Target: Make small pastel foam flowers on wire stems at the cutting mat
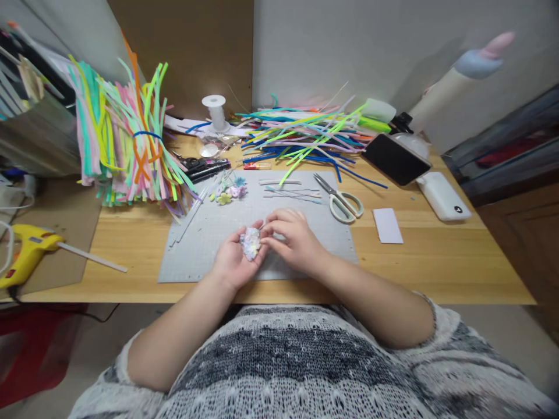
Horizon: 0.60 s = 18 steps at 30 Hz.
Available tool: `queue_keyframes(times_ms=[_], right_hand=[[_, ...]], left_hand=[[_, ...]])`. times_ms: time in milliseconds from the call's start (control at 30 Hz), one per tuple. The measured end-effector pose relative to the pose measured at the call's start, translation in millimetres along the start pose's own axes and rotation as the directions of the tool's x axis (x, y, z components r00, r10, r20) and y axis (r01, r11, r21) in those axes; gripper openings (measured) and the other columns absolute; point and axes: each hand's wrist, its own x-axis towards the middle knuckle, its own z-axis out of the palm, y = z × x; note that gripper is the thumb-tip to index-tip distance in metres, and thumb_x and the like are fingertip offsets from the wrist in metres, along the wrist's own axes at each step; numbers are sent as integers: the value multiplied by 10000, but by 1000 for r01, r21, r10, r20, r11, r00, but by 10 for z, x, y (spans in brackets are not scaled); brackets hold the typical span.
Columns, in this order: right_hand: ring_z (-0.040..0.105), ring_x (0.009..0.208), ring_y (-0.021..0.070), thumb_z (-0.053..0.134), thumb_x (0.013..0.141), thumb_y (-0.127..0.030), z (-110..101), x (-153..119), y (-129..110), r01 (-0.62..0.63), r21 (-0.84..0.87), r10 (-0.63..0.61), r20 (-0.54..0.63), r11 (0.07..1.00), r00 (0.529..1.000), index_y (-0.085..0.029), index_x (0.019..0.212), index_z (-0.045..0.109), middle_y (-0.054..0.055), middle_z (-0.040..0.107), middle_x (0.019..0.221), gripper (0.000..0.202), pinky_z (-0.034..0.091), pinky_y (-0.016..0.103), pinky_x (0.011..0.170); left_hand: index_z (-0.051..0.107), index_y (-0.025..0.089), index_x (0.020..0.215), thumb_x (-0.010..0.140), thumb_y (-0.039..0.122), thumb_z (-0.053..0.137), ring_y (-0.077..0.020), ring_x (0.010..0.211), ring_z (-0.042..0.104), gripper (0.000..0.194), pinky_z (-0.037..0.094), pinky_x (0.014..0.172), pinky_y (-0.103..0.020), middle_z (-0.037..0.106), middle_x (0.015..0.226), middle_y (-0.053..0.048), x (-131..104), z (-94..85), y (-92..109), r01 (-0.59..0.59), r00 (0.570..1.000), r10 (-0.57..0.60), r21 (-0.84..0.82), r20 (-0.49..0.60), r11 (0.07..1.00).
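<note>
One light touch at a time — cradling the pale ruffled piece (pixel 250 244) in the left hand (pixel 234 260) above the cutting mat (pixel 192 247), apparently pinching its edge with the right hand (pixel 299 241) — without crushing any folds.

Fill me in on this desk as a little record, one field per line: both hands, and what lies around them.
left hand: the left hand, palm up, cradles a small pale multicoloured piece
right hand: the right hand has its fingertips at the piece's edge; exact grip unclear
surface: grey gridded mat beneath both hands
on mat: cluster of small coloured flowers
right side: pale-handled metal scissors, white rectangular card
left side: yellow glue gun
back: white spool, tied bundle of colourful fuzzy stems
</note>
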Motion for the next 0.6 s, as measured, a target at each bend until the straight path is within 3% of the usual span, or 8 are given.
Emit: queue_keyframes(times_ms=[133,267,333,367,433,500,533,600], right_hand=[[541,971,199,632,846,-226,-43,98,-150,18,-52,-17,19,999,1000,-204,813,644,26,632,945,41,258,371,843],[550,871,180,617,861,-317,-162,104,-99,-30,35,35,-138,999,990,-196,725,564,7,601,835,189,291,366,855],[551,910,188,581,884,-293,-236,59,-6,-26,68,38,-179,997,983,-205,789,579,23,602,879,130,328,363,863],[550,914,189,578,883,-263,-260,26,49,-34,78,45,-143,996,989,-206,831,594,34,601,899,79,354,353,846],[555,889,186,616,849,-207,-261,-60,156,-54,85,45,103,995,994,-199,829,614,41,599,887,22,393,336,822],[560,898,182,665,812,-189,-199,-157,237,-51,82,23,315,995,949,-199,840,637,47,604,932,40,406,333,825],[561,915,185,692,794,-199,-152,-203,263,-44,68,15,377,997,926,-203,854,648,46,611,954,75,404,338,833],[556,947,192,707,792,-236,-48,-278,288,-39,19,29,377,999,926,-213,860,663,40,620,985,85,385,352,850]], left_hand=[[593,105,784,957,190,322,-114,522,639,333,550,512,-188,652,632,-68,42,41,-94,53,994,-50,-38,93,998],[627,82,927,943,205,345,-171,696,704,307,603,649,-271,703,803,-130,28,38,-23,70,995,-71,11,64,997],[627,82,992,931,190,349,-199,811,716,305,606,726,-309,711,871,-146,3,9,83,16,1000,-16,-5,23,1000],[627,90,1009,924,178,349,-204,850,715,304,604,743,-313,714,899,-148,-10,-12,145,-26,1000,26,-19,1,999],[626,103,1028,914,164,347,-199,872,714,307,603,742,-308,716,921,-141,-34,-59,265,-112,993,110,-36,-37,993],[625,108,1028,909,155,344,-193,865,716,309,604,732,-299,717,919,-132,-48,-107,355,-169,984,167,-38,-54,985],[625,108,1024,906,150,344,-192,863,716,308,604,729,-297,718,916,-129,-51,-128,383,-184,982,181,-37,-56,982],[627,108,1011,903,143,343,-192,859,718,306,606,725,-297,717,913,-128,-51,-158,402,-193,980,190,-37,-57,981]])
